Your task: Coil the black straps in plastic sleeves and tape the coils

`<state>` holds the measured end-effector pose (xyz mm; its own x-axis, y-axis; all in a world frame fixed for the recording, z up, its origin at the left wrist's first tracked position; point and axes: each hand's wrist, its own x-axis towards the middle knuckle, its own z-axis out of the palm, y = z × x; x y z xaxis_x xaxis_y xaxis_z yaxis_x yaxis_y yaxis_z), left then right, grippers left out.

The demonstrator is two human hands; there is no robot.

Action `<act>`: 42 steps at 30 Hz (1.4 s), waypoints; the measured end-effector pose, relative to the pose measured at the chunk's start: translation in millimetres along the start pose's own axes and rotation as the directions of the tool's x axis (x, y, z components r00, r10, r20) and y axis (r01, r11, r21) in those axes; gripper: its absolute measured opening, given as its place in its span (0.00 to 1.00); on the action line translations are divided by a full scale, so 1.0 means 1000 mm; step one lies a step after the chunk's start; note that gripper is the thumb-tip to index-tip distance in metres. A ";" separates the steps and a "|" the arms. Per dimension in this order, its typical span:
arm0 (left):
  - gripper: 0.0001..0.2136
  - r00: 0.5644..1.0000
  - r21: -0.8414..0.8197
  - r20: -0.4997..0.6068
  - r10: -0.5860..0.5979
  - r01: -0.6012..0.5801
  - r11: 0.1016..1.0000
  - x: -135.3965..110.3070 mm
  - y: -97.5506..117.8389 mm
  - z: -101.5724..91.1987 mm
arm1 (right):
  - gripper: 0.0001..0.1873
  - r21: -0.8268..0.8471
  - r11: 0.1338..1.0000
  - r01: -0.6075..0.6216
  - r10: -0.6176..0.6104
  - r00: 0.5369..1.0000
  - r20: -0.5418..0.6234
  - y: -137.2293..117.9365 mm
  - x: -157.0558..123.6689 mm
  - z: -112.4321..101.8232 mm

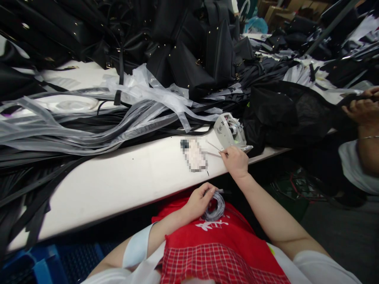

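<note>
My left hand [199, 200] is closed on a coil of grey strip [217, 208], held low against the red apron [189, 230] in front of my body. Over the table edge, my right hand [237, 161] pinches the end of a thin greyish strip [211, 153] that runs left across the white tabletop [118, 177]. Just behind that hand stands a small white device like a tape dispenser [230, 130], with loose bits in its open side. A pixelated object [195, 155] lies left of the strip; its kind cannot be made out.
Long bundles of grey and black strips [130, 122] lie along the table's left and back. Black leather-like bags [189, 59] are heaped behind. Dark mesh fabric [284, 110] covers the right side, near another person's hand [363, 108]. A blue crate [59, 260] sits below left.
</note>
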<state>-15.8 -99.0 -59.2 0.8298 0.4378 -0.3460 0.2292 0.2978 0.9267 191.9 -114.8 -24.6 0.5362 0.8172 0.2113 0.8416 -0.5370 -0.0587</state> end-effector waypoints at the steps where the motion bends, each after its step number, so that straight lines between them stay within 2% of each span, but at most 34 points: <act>1: 0.21 1.000 0.000 -0.001 0.000 0.000 1.000 0.000 0.000 0.000 | 0.08 -0.021 1.000 0.001 -0.001 1.000 -0.020 -0.002 0.002 0.003; 3: 0.21 1.000 0.003 -0.006 0.006 -0.006 1.000 -0.001 0.000 -0.001 | 0.08 -0.066 0.998 0.003 -0.003 1.000 -0.004 -0.007 0.005 0.010; 6: 0.20 1.000 0.009 -0.012 0.015 -0.015 1.000 -0.003 0.001 -0.002 | 0.14 -0.094 0.995 0.019 -0.009 0.994 0.105 -0.015 0.007 0.019; 9: 0.19 0.999 0.027 -0.017 0.033 -0.033 0.999 -0.004 0.002 -0.003 | 0.17 -0.080 0.996 0.045 -0.031 0.986 0.163 -0.019 0.004 0.017; 12: 0.19 0.999 0.029 -0.018 0.038 -0.037 0.999 -0.003 0.002 -0.004 | 0.16 -0.034 0.998 0.053 -0.047 0.987 0.152 -0.013 -0.003 -0.008; 15: 0.20 1.000 0.005 -0.004 0.029 -0.029 1.000 -0.002 0.001 -0.006 | 0.17 0.102 0.991 0.083 -0.102 0.975 0.199 -0.004 -0.019 -0.050; 17: 0.21 0.999 -0.009 0.002 0.053 -0.053 0.999 0.000 0.001 -0.007 | 0.17 0.205 0.970 0.128 -0.191 0.926 0.325 0.000 -0.033 -0.078; 20: 0.21 0.998 -0.016 -0.007 0.066 -0.066 0.998 0.001 0.001 -0.007 | 0.15 0.306 0.925 0.224 -0.360 0.775 0.520 0.002 -0.052 -0.107; 22: 0.21 0.999 -0.039 0.027 0.022 -0.021 0.999 0.001 0.002 -0.006 | 0.14 0.295 0.915 0.277 -0.402 0.697 0.594 0.001 -0.062 -0.116; 23: 0.22 0.999 -0.051 0.050 0.003 -0.001 0.999 0.001 0.002 -0.005 | 0.14 0.270 0.917 0.294 -0.399 0.682 0.613 0.000 -0.065 -0.118; 25: 0.22 0.997 -0.060 0.074 -0.002 0.006 0.998 0.001 0.003 -0.004 | 0.14 0.230 0.921 0.316 -0.388 0.681 0.620 -0.004 -0.069 -0.119; 31: 0.20 0.998 0.002 0.060 0.018 -0.018 1.000 -0.001 0.003 -0.002 | 0.14 0.195 0.908 0.371 -0.406 0.660 0.633 -0.018 -0.069 -0.120; 35: 0.20 0.996 0.086 0.059 0.073 -0.078 0.993 -0.002 0.003 -0.002 | 0.13 0.173 0.890 0.422 -0.425 0.628 0.652 -0.028 -0.068 -0.120; 38: 0.20 0.994 0.158 0.065 0.091 -0.100 0.982 -0.003 0.004 -0.001 | 0.13 0.140 0.880 0.454 -0.426 0.623 0.656 -0.036 -0.069 -0.114; 42: 0.18 0.986 0.196 0.089 0.138 -0.154 0.968 -0.003 0.005 -0.001 | 0.15 0.129 0.863 0.489 -0.450 0.627 0.636 -0.048 -0.071 -0.094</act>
<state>-17.2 -98.2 -53.4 0.8954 0.3978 -0.1999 0.1943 0.0548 0.9794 107.3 -167.0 54.8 -0.0014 0.8870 -0.4617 0.9967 -0.0363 -0.0729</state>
